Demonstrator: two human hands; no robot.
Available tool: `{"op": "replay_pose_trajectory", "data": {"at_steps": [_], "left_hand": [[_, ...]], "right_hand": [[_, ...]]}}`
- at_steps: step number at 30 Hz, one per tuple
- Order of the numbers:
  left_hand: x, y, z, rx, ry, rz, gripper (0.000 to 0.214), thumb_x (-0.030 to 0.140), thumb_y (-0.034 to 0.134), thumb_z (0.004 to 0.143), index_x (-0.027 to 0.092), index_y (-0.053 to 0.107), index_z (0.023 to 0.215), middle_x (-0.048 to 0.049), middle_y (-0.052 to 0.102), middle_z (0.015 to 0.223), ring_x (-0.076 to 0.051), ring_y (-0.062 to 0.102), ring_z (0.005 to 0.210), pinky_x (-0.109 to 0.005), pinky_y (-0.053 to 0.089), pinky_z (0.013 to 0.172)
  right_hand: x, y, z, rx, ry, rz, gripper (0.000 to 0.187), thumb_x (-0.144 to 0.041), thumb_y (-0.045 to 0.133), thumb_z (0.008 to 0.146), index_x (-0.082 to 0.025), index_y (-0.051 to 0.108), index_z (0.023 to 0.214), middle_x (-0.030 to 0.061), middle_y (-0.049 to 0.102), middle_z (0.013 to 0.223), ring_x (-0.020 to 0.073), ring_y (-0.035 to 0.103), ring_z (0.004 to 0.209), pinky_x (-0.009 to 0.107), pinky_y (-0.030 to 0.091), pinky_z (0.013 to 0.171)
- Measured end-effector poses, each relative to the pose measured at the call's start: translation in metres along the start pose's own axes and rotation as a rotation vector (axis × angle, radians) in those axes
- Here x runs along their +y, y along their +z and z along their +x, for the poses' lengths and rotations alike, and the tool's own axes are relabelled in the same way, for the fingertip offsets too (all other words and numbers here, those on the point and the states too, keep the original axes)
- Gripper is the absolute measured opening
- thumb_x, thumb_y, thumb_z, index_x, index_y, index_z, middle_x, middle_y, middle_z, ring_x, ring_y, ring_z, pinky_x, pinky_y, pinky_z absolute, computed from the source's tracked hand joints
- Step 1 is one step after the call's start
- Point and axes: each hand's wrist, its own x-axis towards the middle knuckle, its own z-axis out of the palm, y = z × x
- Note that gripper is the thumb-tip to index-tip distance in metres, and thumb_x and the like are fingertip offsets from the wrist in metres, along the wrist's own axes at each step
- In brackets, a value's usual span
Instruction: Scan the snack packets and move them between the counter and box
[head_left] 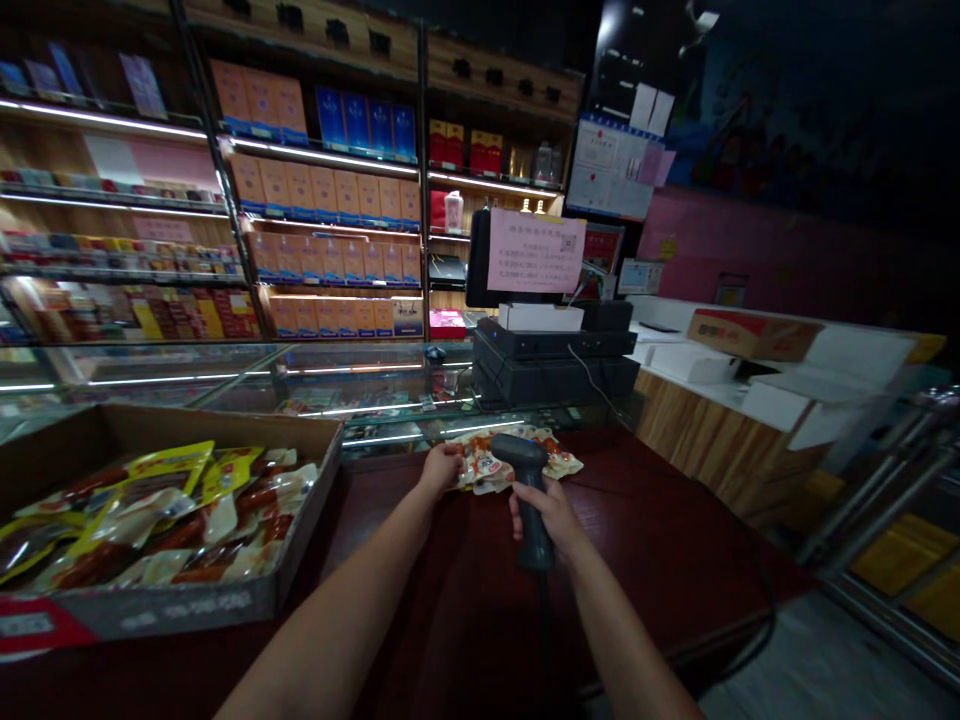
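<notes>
R hand point(551, 515): fingers wrap round the handle of a dark barcode scanner point(531, 470). Can't tell if the trigger's squeezed. L hand point(442, 470): fingers are bunched at the left end of a shiny snack pack point(480, 462); can't tell if they pinch it or just press on it. The pack lies on the dark red surface point(637, 540), right by the far edge, w/ the scanner's head in front of it. Can't tell if it's 1 pack or a few.

What could go wrong: the pack looks shiny & crinkly, so glare or folds could hide any lines printed on it. If it's more than 1 pack, the scanner might read the wrong one. L fingers could cover the print too. A loose hold might let the pack slide toward the glass case point(337, 390) just behind.

The scanner's cord point(544, 600) hangs down between the arms, so an arm could catch it & tug the scanner off aim.

Further out, L side: a cardboard tray point(217, 608) full of sausage packs point(262, 490). It's near the L arm, so an elbow could bump it. Past the pack, the black till boxes point(555, 365) sit close, so a big push of the scanner might knock them.
</notes>
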Motion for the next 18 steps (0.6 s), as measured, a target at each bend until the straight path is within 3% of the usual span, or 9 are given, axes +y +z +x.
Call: {"op": "replay_pose_trajectory", "data": {"at_steps": [4,8,14,18], "left_hand": [[0.007,-0.022,-0.015,0.134,0.070,0.057,0.019,0.011,0.069,0.061,0.015,0.055,0.072,0.0029,0.055,0.054,-0.008,0.051,0.044,-0.018,0.038,0.045],[0.032,-0.061,-0.040,0.194,0.220,0.146,0.013,0.012,0.070,0.059,0.015,0.059,0.066,-0.0008,0.060,0.062,-0.011,0.055,0.054,-0.021,0.042,0.052],[0.091,-0.150,-0.079,0.356,0.420,0.570,0.012,0.020,0.065,0.063,0.017,0.062,0.074,0.0007,0.059,0.058,-0.014,0.054,0.054,-0.025,0.043,0.059],[0.116,-0.208,-0.090,0.420,0.420,0.902,0.008,0.019,0.065,0.059,0.019,0.059,0.065,-0.0018,0.062,0.063,-0.016,0.057,0.064,-0.026,0.044,0.067]], "right_hand": [[0.011,0.017,0.000,-0.066,0.041,0.012,0.044,-0.043,0.074,0.060,-0.016,0.053,0.088,-0.0040,0.058,0.049,0.0114,0.051,0.034,0.024,0.045,0.034],[0.028,0.043,0.002,-0.183,0.102,0.022,0.043,-0.041,0.072,0.064,-0.016,0.051,0.091,-0.0042,0.059,0.051,0.0111,0.051,0.036,0.024,0.045,0.036],[0.054,0.085,0.005,-0.347,0.179,-0.002,0.045,-0.043,0.071,0.066,-0.016,0.051,0.095,-0.0043,0.059,0.053,0.0116,0.053,0.038,0.024,0.045,0.039],[0.060,0.107,0.003,-0.399,0.184,-0.015,0.045,-0.044,0.071,0.065,-0.016,0.051,0.093,-0.0042,0.059,0.053,0.0115,0.053,0.038,0.024,0.045,0.039]]}}
